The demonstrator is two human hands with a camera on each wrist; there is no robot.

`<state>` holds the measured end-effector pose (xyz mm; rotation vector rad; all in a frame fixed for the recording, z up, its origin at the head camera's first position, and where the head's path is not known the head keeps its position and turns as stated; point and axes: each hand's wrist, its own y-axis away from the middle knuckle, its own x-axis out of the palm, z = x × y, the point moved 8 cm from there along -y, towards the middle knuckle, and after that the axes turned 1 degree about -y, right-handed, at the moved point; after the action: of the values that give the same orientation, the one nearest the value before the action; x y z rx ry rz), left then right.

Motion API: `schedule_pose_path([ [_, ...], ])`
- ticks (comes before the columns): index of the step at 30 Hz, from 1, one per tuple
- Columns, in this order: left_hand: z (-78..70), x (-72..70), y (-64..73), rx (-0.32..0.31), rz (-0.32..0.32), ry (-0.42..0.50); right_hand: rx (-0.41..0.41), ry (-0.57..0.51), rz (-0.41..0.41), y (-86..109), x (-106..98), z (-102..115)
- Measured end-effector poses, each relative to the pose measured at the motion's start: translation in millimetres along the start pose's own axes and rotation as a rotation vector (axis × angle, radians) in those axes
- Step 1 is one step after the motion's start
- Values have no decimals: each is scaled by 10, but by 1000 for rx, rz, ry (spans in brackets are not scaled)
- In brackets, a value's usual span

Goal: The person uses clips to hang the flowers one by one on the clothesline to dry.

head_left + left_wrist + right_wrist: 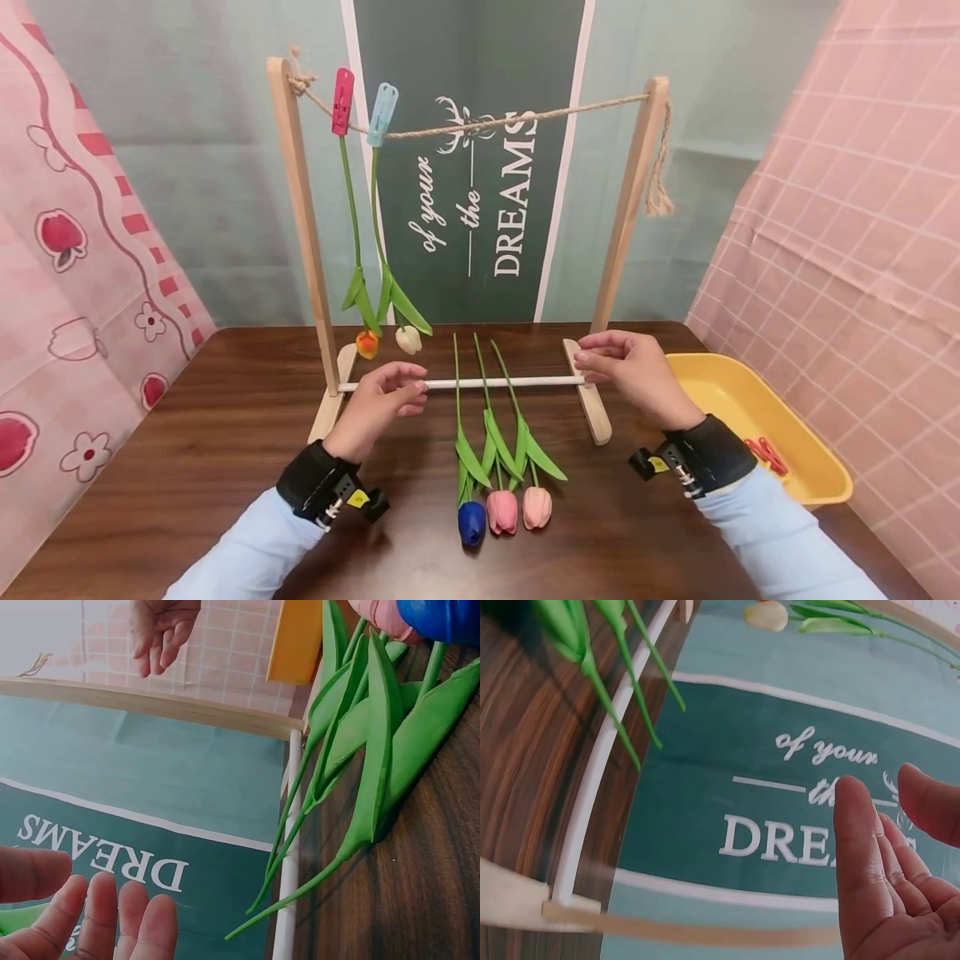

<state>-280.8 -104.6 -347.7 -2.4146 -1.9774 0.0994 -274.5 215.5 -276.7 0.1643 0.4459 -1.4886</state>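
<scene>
My left hand (382, 404) hovers by the left end of the white rod (480, 383), its fingers relaxed and holding nothing. On the other side, my right hand (626, 367) is empty too, near the rod's right end, thumb and forefinger apart in the right wrist view. Between the hands lie a blue tulip (471, 523), a pink tulip (502, 511) and a pale peach tulip (537, 507), stems pointing away across the rod. From the rope (480, 127) hang an orange tulip (367, 343) under a red clothespin (342, 102) and a white tulip (408, 339) under a light blue clothespin (383, 115).
Two wooden posts, the left post (303, 225) and right post (628, 208), carry the rope and stand on wooden feet. At the right, a yellow basin (813, 442) holds red clothespins (767, 455). Fabric with printed lettering (507, 192) hangs behind the brown table (225, 442).
</scene>
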Motion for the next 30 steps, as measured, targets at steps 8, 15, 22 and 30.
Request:
schedule_pose_path([
  [8, 45, -8, 27, -14, 6, 7, 16, 95, -10, 91, -311, -25],
  [15, 59, -41, 45, -2, 5, 25, 42, 145, -8, 130, -572, -78],
  [22, 56, -75, 60, 3, 6, 39, 46, 259, 0, 133, -912, -184],
  [30, 78, -157, 62, -17, -13, 25, 148, 395, 143, 115, -1258, -399],
])
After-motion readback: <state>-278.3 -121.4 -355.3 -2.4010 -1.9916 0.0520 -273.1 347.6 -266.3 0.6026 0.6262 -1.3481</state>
